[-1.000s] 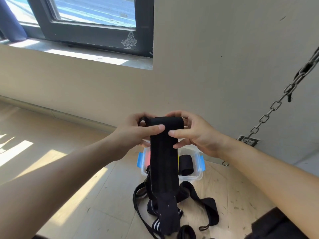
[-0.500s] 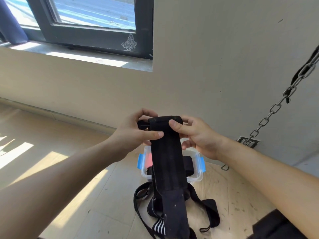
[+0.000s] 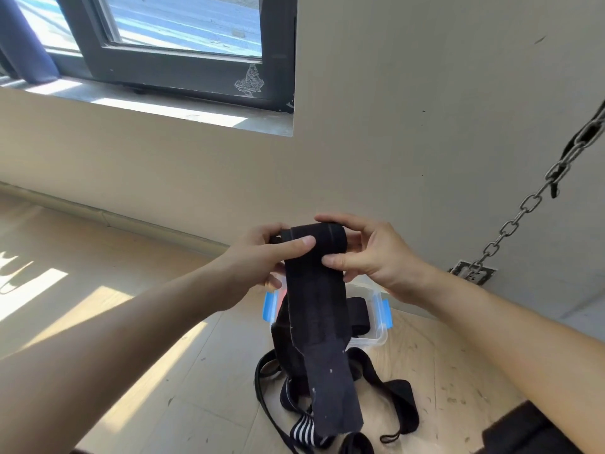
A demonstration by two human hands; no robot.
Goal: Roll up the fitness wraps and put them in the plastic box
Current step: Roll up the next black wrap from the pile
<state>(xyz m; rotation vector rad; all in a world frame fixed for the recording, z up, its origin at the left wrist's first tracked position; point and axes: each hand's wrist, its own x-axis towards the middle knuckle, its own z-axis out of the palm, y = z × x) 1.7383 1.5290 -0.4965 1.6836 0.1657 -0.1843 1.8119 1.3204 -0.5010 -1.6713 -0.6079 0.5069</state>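
Over a pale wood floor (image 3: 131, 371) beside a beige wall (image 3: 409, 126), left hand (image 3: 258, 260) and right hand (image 3: 376, 257) pinch the rolled top of the black wrap (image 3: 314, 309) above the plastic box (image 3: 376, 339).

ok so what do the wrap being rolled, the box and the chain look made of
Wrap: likely matte black elastic fabric; it hangs limp, with a stitched edge. Box: clear glossy plastic, blue clips; contents show through. Chain: bare grey metal links, dull sheen.

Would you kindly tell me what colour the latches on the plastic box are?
The latches are blue, clearest in the head view.
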